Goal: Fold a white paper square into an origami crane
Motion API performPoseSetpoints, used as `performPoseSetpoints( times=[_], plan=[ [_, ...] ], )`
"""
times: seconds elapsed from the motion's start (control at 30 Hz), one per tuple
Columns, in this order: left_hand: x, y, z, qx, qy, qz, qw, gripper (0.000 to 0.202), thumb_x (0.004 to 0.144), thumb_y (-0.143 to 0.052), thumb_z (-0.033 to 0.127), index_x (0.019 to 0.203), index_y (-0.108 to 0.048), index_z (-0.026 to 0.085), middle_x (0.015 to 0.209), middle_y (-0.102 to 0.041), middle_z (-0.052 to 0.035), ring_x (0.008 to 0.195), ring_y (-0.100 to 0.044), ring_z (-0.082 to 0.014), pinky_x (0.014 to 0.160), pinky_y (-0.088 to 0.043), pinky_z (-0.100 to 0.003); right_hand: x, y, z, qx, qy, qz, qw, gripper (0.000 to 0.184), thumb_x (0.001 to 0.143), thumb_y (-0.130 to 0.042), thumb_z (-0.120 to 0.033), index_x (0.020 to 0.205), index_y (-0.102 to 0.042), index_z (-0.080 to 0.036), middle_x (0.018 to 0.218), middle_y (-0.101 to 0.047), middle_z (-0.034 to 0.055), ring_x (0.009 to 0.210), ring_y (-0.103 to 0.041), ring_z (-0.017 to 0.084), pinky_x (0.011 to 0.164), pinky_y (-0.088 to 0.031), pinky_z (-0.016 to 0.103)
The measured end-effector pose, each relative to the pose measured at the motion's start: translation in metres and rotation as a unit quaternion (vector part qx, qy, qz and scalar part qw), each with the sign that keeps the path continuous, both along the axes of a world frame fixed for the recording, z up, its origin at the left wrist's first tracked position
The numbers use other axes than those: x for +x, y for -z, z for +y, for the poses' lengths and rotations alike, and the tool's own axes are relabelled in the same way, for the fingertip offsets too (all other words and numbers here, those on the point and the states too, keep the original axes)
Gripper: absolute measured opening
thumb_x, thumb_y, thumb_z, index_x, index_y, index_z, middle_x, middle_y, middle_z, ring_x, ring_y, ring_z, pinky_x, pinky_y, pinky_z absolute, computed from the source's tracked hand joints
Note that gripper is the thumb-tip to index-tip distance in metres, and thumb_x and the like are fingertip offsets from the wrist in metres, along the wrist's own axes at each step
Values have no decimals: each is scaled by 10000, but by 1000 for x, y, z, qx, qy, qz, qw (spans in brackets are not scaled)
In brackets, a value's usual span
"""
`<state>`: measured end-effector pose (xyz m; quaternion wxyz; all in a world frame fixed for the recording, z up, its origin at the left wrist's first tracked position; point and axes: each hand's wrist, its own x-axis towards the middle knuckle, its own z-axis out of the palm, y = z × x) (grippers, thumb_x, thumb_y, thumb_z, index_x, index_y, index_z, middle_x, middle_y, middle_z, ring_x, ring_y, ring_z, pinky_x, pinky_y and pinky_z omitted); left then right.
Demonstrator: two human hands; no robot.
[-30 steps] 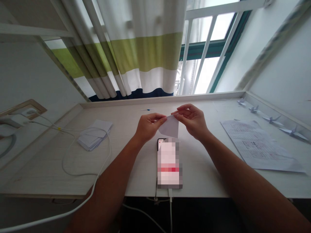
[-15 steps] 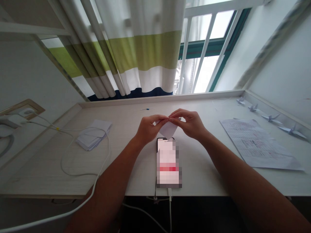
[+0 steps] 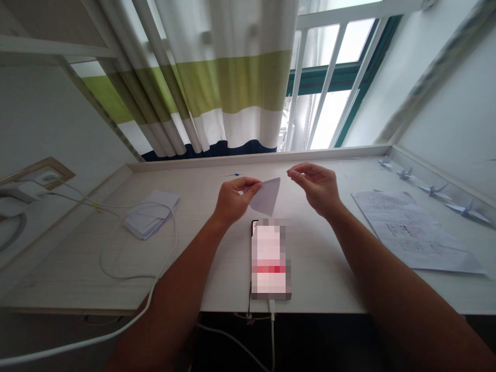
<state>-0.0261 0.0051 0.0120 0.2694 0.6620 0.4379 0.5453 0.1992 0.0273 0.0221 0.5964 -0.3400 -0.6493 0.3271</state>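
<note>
A: What lay closest to the person?

B: Along the front, a thick white cable [image 3: 77, 350] ran up from the lower left, across the left forearm. A second one, the charging cable [image 3: 273, 333], hung from the desk's [image 3: 325, 274] front edge and plugged into the near end of the phone [image 3: 270, 253]. The phone lay face up, its screen mostly blurred out.

A: And beyond the phone?

B: The piece of paper [image 3: 267, 196], white and folded-looking, was held up just past the phone's far end. The left hand [image 3: 237, 199] pinched its upper left edge between thumb and fingers.

A: Was the right hand [image 3: 318, 187] on it too?

B: It was raised beside the paper's right corner, a small gap between them. The fingers were curled, thumb near the forefinger; whether the tips met, I couldn't tell.

A: What was to the sides?

B: A stack of white paper [image 3: 151, 216] on the left, a printed sheet [image 3: 411, 230] on the right. Past that sheet, paper cranes [image 3: 434, 191] stood in a row by the right-hand wall.

A: Farther off?

B: A small blue-and-white object [image 3: 236, 174] near the back, then a green-banded curtain [image 3: 232, 82] and a white railing [image 3: 341, 15] before the window.
</note>
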Motion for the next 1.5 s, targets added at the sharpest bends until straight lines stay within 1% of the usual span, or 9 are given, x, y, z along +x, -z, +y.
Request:
performPoseSetpoints(
  times=[0.1,0.23,0.57,0.67,0.83,0.93,1.07,1.23,1.5],
  plan=[
    [1,2,0,-3,10,7,1000,208,842,-782,404,927,-834,221,923,-816,-69,860,-747,-232,798,-570,-344,-3,-1,-3,-6,-4,5,1000,206,869,-770,-445,941,-782,-253,945,-776,53,926,-713,233,881,-584,449],
    [6,5,-4,6,54,33,998,231,855,-773,431,982,-836,248,975,-822,-64,909,-750,-234,825,-571,-349,-10,1,-9,-10,-85,-110,990,231,841,-799,-461,963,-800,-266,1002,-782,57,965,-707,258,825,-568,418],
    [0,1,-1,-37,74,25,996,310,868,-745,495,941,-828,206,892,-813,-67,829,-731,-231,736,-550,-327,-5,1,-7,15,-50,-136,989,192,877,-762,-441,875,-789,-251,882,-764,52,831,-670,236,724,-519,388],
    [-5,1,2,-17,59,40,997,316,913,-696,489,956,-815,199,914,-812,-67,856,-735,-225,760,-548,-322,1,3,-1,7,-42,-129,991,184,876,-764,-423,869,-785,-241,876,-765,55,830,-669,234,737,-519,393],
    [-12,-1,6,60,-39,29,997,305,969,-625,475,1029,-760,207,1042,-808,-79,1014,-742,-237,843,-569,-362,9,4,7,13,23,-97,995,185,852,-783,-416,856,-770,-231,871,-764,57,822,-668,235,731,-529,401],
    [-7,1,6,131,-2,102,986,358,888,-757,415,1201,-712,247,1137,-788,-67,1084,-717,-234,961,-551,-415,3,3,1,27,-9,-139,990,175,876,-761,-417,893,-774,-244,909,-769,57,847,-679,241,738,-545,406],
    [5,10,4,152,46,97,983,125,938,-704,346,942,-761,235,981,-798,-60,962,-732,-219,896,-576,-399,-9,3,-8,46,-40,-152,986,155,910,-725,-401,924,-770,-253,929,-763,57,845,-681,239,729,-555,401],
    [10,13,3,175,47,144,973,107,963,-672,301,978,-754,234,1001,-798,-55,959,-726,-218,893,-552,-411,-12,4,-10,61,-56,-168,982,76,892,-727,-300,904,-767,-237,950,-749,62,885,-695,246,752,-563,400],
    [6,6,-2,192,50,221,955,125,990,-629,272,994,-748,236,1012,-803,-40,947,-721,-208,900,-502,-409,-14,0,-15,179,-17,-238,954,90,841,-684,-130,813,-696,-215,872,-727,52,827,-657,228,782,-539,411]
  ],
)
